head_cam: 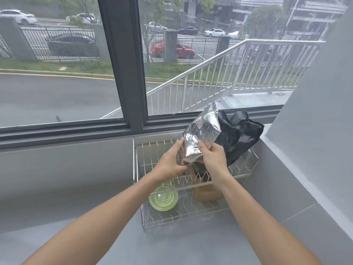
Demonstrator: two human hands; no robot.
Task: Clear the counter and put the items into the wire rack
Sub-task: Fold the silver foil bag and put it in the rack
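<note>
Grip foil bag [202, 134], frame centre, at its lower end with left hand [172, 161] and right hand [214, 156]; probably light, crinkly, slippery.

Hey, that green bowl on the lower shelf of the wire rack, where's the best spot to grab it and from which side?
Grip the green bowl by its near rim, coming from the front. It seems to stand on edge between the wires of the rack, its open side facing you, and the upper shelf likely blocks a reach from above. Both hands are busy with the foil bag.
</note>
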